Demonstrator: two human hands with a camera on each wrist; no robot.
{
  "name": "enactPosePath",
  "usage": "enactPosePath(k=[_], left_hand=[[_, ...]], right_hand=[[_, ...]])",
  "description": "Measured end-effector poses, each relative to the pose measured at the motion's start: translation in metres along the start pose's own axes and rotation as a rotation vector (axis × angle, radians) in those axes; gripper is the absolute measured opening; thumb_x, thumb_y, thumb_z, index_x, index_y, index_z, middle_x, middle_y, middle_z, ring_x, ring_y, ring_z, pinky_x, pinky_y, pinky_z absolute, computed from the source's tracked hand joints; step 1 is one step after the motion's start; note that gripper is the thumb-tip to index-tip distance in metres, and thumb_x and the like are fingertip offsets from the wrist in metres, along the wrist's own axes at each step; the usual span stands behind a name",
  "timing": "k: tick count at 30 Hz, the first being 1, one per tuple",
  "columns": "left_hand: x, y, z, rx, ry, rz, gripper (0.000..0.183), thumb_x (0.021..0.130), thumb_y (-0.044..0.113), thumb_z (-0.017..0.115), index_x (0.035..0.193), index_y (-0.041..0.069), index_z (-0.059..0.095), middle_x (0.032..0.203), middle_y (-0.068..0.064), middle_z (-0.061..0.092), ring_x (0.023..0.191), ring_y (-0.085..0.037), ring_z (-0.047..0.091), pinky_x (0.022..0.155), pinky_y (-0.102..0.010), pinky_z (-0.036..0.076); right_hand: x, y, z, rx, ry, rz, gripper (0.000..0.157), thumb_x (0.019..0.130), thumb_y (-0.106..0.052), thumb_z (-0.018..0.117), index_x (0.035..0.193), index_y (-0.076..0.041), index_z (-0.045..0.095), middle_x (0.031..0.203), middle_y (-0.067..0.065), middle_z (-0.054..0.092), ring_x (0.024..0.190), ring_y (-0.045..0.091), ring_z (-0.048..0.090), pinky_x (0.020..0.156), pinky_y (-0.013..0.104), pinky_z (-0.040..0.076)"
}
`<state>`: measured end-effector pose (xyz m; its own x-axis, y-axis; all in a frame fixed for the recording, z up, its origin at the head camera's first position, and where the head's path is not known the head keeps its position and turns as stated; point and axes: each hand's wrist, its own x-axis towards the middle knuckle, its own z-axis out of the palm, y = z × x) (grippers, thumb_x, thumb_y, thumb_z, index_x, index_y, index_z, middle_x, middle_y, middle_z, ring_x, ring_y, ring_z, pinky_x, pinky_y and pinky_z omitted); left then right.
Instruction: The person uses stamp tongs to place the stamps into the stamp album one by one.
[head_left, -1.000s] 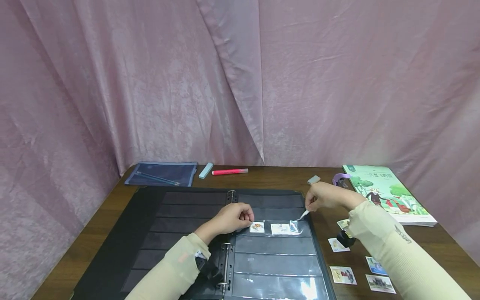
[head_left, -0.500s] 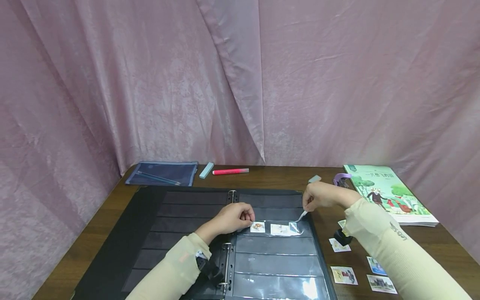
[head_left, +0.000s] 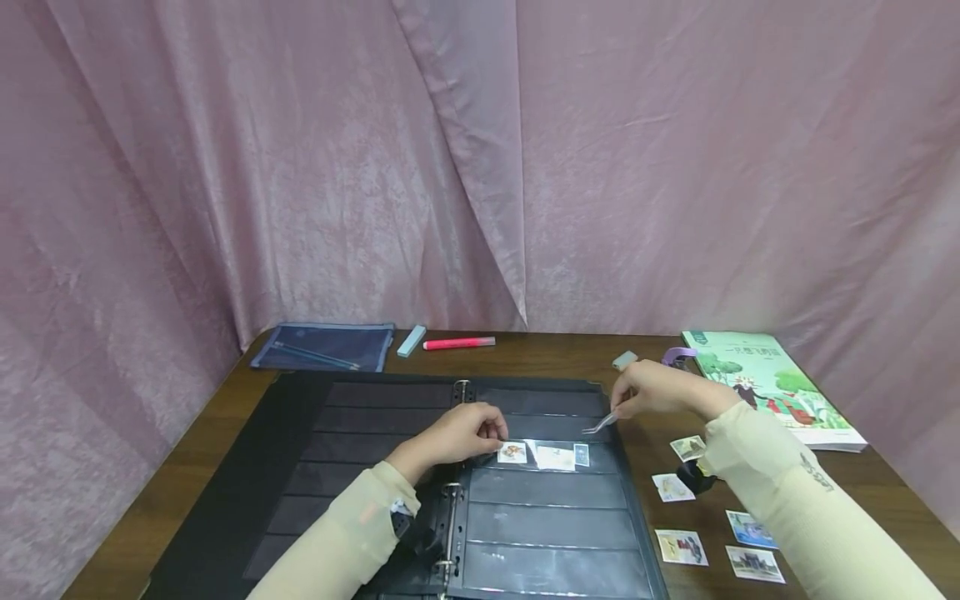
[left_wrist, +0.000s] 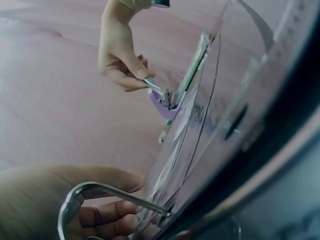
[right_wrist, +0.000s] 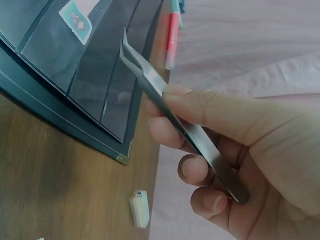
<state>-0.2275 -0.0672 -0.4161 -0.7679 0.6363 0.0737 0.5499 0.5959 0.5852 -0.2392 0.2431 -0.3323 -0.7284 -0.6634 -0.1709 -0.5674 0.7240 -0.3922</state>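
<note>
An open black stamp album (head_left: 547,493) with clear pocket strips lies on the table. My left hand (head_left: 453,435) pinches the upper edge of one strip, beside a stamp with an orange picture (head_left: 512,452). Farther right along that strip are a whitish stamp (head_left: 555,458) and a small blue stamp (head_left: 581,455), which also shows in the right wrist view. My right hand (head_left: 651,390) holds metal tweezers (right_wrist: 207,150) with bent tips between thumb and fingers. The tips are slightly apart with nothing between them, just above the blue stamp's strip.
Several loose stamps (head_left: 681,547) lie right of the album. A green book (head_left: 776,375), a purple object (head_left: 678,356) and an eraser (head_left: 624,360) are at the back right. Behind the album lie a blue pouch (head_left: 322,346), a light-blue bar (head_left: 412,341) and a pink marker (head_left: 459,342).
The tweezers have come away from the blue stamp, and their tips now show free above the strip. The stamp, tilted before, stands straight. My left hand keeps its place.
</note>
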Motion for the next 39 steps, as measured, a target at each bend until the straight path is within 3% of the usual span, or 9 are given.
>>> enactPosePath(k=[9, 19, 28, 39], left_hand=[[-0.008, 0.017, -0.01, 0.286, -0.096, 0.032, 0.015, 0.078, 0.026, 0.068, 0.091, 0.021, 0.064, 0.085, 0.006, 0.056, 0.079, -0.005, 0.048, 0.072, -0.022, 0.042], [-0.024, 0.048, -0.012, 0.423, -0.174, 0.085, 0.027, 0.076, 0.029, 0.07, 0.101, 0.02, 0.062, 0.09, 0.004, 0.059, 0.083, -0.006, 0.051, 0.078, -0.025, 0.043], [-0.037, 0.067, -0.004, 0.549, -0.155, 0.052, 0.041, 0.075, 0.035, 0.07, 0.11, 0.018, 0.058, 0.096, 0.005, 0.06, 0.092, -0.009, 0.055, 0.085, -0.027, 0.044], [-0.043, 0.063, 0.007, 0.531, -0.052, -0.015, 0.037, 0.073, 0.035, 0.072, 0.104, 0.016, 0.061, 0.094, 0.004, 0.059, 0.087, -0.009, 0.052, 0.08, -0.027, 0.043]], right_hand=[[-0.022, 0.002, -0.005, 0.053, 0.048, 0.035, 0.008, 0.082, -0.019, 0.062, 0.077, -0.016, 0.068, 0.067, -0.008, 0.062, 0.055, 0.001, 0.046, 0.052, 0.019, 0.041], [-0.047, 0.0, -0.008, 0.055, 0.111, 0.013, 0.01, 0.083, -0.019, 0.061, 0.079, -0.012, 0.067, 0.07, -0.003, 0.064, 0.057, -0.005, 0.045, 0.053, 0.018, 0.041], [-0.079, -0.002, -0.004, 0.022, 0.16, 0.049, 0.011, 0.083, -0.024, 0.062, 0.082, -0.015, 0.068, 0.074, -0.01, 0.064, 0.062, -0.006, 0.046, 0.056, 0.018, 0.041], [-0.114, 0.011, 0.022, -0.022, 0.328, -0.009, 0.005, 0.082, -0.02, 0.064, 0.084, -0.018, 0.068, 0.079, -0.011, 0.066, 0.07, -0.011, 0.05, 0.058, 0.018, 0.042]])
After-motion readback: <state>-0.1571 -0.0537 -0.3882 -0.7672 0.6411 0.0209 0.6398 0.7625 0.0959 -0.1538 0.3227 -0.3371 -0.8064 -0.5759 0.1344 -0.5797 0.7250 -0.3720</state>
